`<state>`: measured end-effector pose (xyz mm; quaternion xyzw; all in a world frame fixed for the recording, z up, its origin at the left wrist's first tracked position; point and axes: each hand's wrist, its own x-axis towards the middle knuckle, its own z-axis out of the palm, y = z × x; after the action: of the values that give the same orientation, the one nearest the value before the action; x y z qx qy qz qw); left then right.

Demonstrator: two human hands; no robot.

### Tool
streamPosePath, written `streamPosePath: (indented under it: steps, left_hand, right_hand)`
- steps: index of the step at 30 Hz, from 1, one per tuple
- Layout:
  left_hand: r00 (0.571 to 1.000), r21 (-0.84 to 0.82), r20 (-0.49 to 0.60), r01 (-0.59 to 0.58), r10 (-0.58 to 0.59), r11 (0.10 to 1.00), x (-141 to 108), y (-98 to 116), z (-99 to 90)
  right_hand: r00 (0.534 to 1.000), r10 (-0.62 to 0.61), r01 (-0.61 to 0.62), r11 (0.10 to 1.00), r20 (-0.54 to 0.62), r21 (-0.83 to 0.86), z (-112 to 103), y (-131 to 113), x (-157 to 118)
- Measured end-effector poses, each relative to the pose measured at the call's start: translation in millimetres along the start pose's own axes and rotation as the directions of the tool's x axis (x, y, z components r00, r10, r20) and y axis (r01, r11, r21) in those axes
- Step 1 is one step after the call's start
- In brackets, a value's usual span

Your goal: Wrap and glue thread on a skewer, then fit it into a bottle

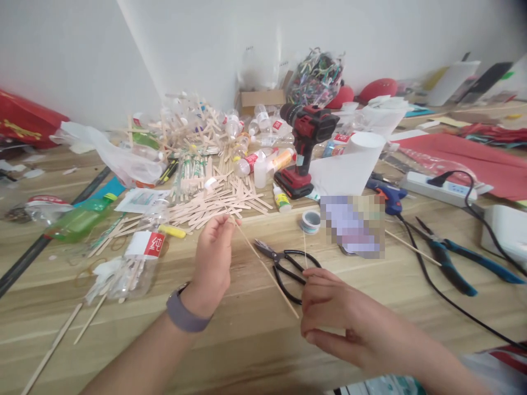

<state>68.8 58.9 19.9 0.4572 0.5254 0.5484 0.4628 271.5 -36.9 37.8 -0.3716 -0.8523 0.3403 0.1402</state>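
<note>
My left hand (pixel 211 258) pinches the upper end of a thin wooden stick (pixel 274 280), which slants down to the right and has a slight kink partway along. Between the fingertips of my right hand (pixel 337 312) a second, shorter thin stick (pixel 305 252) points upward. Black-handled scissors (pixel 278 256) lie on the table just beyond the two hands, with the right fingers over part of one handle loop. A roll of tape (pixel 310 222) sits behind the shorter stick.
Loose craft sticks (pixel 222 200) and plastic bottles are heaped at the back. A red cordless drill (pixel 302 148) stands upright near the middle. To the right are a blue glue gun (pixel 389 196), pliers (pixel 448 255) and a power strip (pixel 438 187) with a cord. A plastic bottle (pixel 142 247) lies left.
</note>
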Motion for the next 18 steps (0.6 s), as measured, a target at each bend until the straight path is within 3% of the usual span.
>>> streamPosePath:
  steps: [5,10,12,16,18]
  left_hand:
    - [0.992,0.210,0.013,-0.124,0.124,0.970,2.3,-3.6,5.8]
    - [0.979,0.348,0.051,-0.203,0.198,0.915,8.6,-9.7,12.1]
    - [0.976,0.361,0.034,-0.211,0.213,0.908,11.8,-10.0,15.3]
    - [0.971,0.357,0.029,-0.234,0.239,0.905,16.3,-9.8,19.6]
    - [0.971,0.350,0.066,-0.238,0.230,0.906,16.6,-9.8,19.6]
  right_hand:
    - [0.984,-0.016,0.035,0.994,-0.180,0.104,-1.5,4.1,-3.8]
    - [0.932,-0.042,0.089,0.990,-0.360,0.113,-0.9,5.5,-4.4]
    - [0.942,-0.096,0.128,0.989,-0.323,0.077,-1.1,6.4,-3.6]
    - [0.989,-0.111,0.108,0.994,-0.100,-0.031,-1.2,12.6,-1.5]
    - [0.989,-0.044,0.028,0.993,-0.139,-0.117,-1.3,17.6,-0.6]
